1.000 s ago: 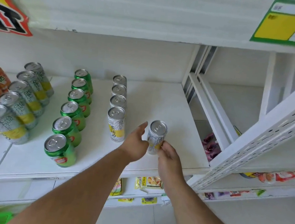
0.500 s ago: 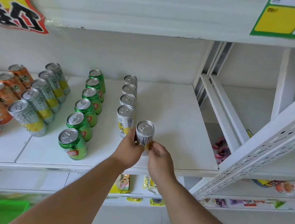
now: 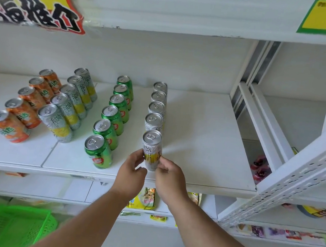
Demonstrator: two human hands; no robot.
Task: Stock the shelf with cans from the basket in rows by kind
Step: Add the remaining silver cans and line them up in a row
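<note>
- Both hands on one can: my left hand [image 3: 131, 170] pinches the silver-and-yellow can [image 3: 151, 149] low on its 9 o'clock side, my right hand [image 3: 169, 175] pinches it low on its 3 o'clock side. Fingers curled to the can wall, grip narrow, holding.
- Can stands upright on the shelf [image 3: 206, 149], long axis vertical, lid up, base near the front edge. It lies at 12 o'clock from both hands, between the fingertips. Neither hand is clearly nearer.
- Key relation: the can is the front one of the silver row [image 3: 157, 106], which runs away toward 12 o'clock. It sits just in front of the next can; touching or a slim gap, can't tell.
- Judgement: placing is nearly done. What's left is a nudge to square it in line, then let go. Risk: bumping the can behind.
- At 9 o'clock of this row: green row [image 3: 113, 117], then a second silver-and-yellow row [image 3: 70, 101], then orange row [image 3: 27, 102], each of one kind.
- At 3 o'clock: bare shelf, room for another row.
- Green basket [image 3: 8, 225] low at 7 o'clock, below the shelf; contents not visible.
- Snack packets [image 3: 144, 198] on the shelf below the hands.
</note>
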